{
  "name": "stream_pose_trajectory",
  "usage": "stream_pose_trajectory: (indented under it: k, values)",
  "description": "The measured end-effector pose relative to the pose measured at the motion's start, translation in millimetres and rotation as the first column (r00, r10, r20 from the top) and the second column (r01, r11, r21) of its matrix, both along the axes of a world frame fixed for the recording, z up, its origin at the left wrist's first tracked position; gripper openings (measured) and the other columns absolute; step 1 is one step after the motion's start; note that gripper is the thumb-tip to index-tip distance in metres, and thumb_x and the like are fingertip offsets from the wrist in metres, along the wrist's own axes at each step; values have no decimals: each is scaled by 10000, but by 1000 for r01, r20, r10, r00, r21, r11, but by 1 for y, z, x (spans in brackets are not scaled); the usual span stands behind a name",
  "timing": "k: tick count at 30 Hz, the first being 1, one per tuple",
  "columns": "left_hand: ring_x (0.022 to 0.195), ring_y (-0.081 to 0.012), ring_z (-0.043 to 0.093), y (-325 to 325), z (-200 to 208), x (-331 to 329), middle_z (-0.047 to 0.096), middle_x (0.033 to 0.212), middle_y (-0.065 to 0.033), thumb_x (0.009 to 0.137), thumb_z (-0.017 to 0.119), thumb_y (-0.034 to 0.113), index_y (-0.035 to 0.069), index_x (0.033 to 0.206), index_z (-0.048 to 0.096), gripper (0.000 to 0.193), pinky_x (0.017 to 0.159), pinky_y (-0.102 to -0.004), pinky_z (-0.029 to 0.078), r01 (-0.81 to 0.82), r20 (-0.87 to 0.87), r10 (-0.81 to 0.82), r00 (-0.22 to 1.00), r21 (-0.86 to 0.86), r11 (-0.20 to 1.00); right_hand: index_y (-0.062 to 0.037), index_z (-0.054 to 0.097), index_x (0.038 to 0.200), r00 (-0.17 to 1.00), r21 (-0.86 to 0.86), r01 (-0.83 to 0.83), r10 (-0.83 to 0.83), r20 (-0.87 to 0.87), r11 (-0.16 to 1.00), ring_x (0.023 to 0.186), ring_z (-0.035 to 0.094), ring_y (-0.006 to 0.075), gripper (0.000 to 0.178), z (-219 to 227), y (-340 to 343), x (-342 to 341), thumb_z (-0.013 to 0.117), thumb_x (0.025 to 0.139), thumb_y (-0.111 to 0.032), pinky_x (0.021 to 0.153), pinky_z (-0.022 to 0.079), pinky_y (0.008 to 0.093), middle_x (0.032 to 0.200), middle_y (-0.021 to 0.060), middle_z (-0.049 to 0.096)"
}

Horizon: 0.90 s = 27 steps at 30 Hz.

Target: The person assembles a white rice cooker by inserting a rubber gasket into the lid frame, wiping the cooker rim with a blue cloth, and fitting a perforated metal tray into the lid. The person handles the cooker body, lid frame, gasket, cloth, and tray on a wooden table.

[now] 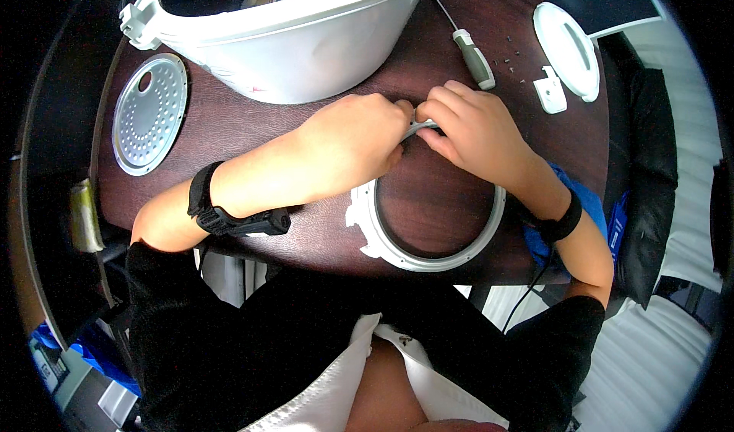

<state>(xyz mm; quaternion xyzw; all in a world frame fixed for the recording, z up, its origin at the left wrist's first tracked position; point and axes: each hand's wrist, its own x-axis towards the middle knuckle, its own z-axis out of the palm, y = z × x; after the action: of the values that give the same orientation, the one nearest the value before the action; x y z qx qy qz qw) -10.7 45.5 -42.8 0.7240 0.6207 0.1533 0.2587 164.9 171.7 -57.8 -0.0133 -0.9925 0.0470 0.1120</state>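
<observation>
A white plastic ring (pixel 367 228) with notched tabs on its left side lies at the near part of the brown table. Both my hands are at its far side, close together. My left hand (pixel 352 138) is closed, fingers curled around a thin greyish edge there. My right hand (pixel 466 130) pinches the same edge between thumb and fingers, just right of the left hand. This edge appears to be the ring's far rim, but the fingers hide most of it, so I cannot tell whether a separate strip lies on it.
Beyond my hands stands a large white appliance housing (pixel 306 61) with a round plate inside. A perforated metal disc (pixel 149 118) lies left. A grey-handled screwdriver (pixel 475 61), several small screws (pixel 511 48), a white oval cover (pixel 562 50) and a small white bracket (pixel 550 92) lie right.
</observation>
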Motion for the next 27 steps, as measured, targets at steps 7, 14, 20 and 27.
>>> stream_pose_trajectory:
  k: [7, 14, 20, 27]
  values:
    - [805, -430, 653, 1, -7, -5, 656, 787, -243, 828, 707, 153, -33, 967, 556, 278, 721, -485, 529, 40, 9, -40, 999, 61, 997, -118, 596, 884, 997, 122, -74, 78, -25, 990, 858, 580, 179, 113, -2, -9, -1, 619, 791, -178, 658, 530, 304, 860, 14, 534]
    - [807, -432, 649, 0, -4, -7, 651, 785, -251, 845, 707, 218, -44, 986, 561, 332, 721, -488, 523, 32, 3, -32, 999, -19, 999, -120, 588, 927, 999, 90, 16, -20, 49, 996, 855, 602, 201, 150, 7, -12, 5, 649, 803, -179, 665, 539, 322, 860, 29, 545]
    - [763, -436, 646, 0, 8, -9, 633, 730, -257, 886, 666, 280, -42, 833, 614, 330, 716, -491, 520, 59, -41, -64, 997, -120, 991, -88, 570, 982, 919, -60, 371, -358, 166, 927, 830, 663, 328, 235, 24, -3, 42, 694, 852, -240, 674, 541, 435, 928, 102, 639]
    - [737, -433, 642, -2, 0, -9, 632, 717, -251, 905, 646, 270, -30, 821, 618, 313, 701, -496, 516, 22, -63, -20, 998, 41, 999, -55, 611, 783, 693, -19, 619, -535, 483, 785, 723, 657, 382, 348, 40, -12, 85, 646, 900, -381, 642, 505, 481, 703, 163, 636]
